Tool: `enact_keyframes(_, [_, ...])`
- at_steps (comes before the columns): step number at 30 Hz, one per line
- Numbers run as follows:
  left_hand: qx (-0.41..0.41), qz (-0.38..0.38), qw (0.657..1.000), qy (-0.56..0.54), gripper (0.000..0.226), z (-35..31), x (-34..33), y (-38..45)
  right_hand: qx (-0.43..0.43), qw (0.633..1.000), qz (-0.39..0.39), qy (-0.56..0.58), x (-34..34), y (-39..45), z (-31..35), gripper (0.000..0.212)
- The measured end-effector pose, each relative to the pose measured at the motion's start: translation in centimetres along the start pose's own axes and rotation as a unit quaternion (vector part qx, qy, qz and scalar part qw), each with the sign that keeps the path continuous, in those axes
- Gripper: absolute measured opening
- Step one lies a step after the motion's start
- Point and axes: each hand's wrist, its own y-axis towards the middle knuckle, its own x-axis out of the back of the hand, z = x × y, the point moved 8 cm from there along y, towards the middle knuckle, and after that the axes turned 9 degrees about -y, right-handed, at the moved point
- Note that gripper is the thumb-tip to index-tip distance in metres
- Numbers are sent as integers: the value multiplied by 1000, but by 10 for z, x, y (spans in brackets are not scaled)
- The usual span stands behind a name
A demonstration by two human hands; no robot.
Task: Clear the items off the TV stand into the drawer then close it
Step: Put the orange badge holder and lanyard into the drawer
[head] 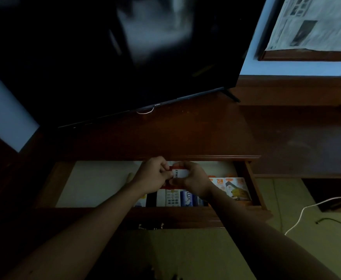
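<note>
The wooden drawer point(254, 188) of the TV stand point(165, 138) is pulled open below me. Over its middle, my left hand point(153, 176) and my right hand point(194, 180) both grip a small red-and-white box point(178, 173). Inside the drawer, along its front, lie a white remote point(172, 198), a blue-and-white box point(186, 199) and orange charger boxes point(236, 187) on the right. A pale liner point(96, 182) covers the drawer's left half. The stand's top in front of the TV shows nothing but a white cable loop point(145, 111).
A large dark TV point(115, 57) stands on the stand, its foot point(232, 96) at the right. The drawer's metal handle point(151, 226) faces me. A white cable point(311, 209) and a black cable point(337, 224) trail across the floor at the right. A lower shelf point(307, 138) extends rightward.
</note>
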Motion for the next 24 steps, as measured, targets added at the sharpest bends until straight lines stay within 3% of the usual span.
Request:
enact_keyframes(5, [-24,-2,1000,-4,9,2,-2,-4,-31,998,-46,25,-1,1,-14,33])
enact_keyframes(12, [-49,-71,996,6,5,37,18,-12,-76,993,-85,18,-8,-2,-31,21])
enact_keyframes(24, [69,-86,987,119,10,165,92,-44,-55,994,-69,-57,-80,29,-8,11])
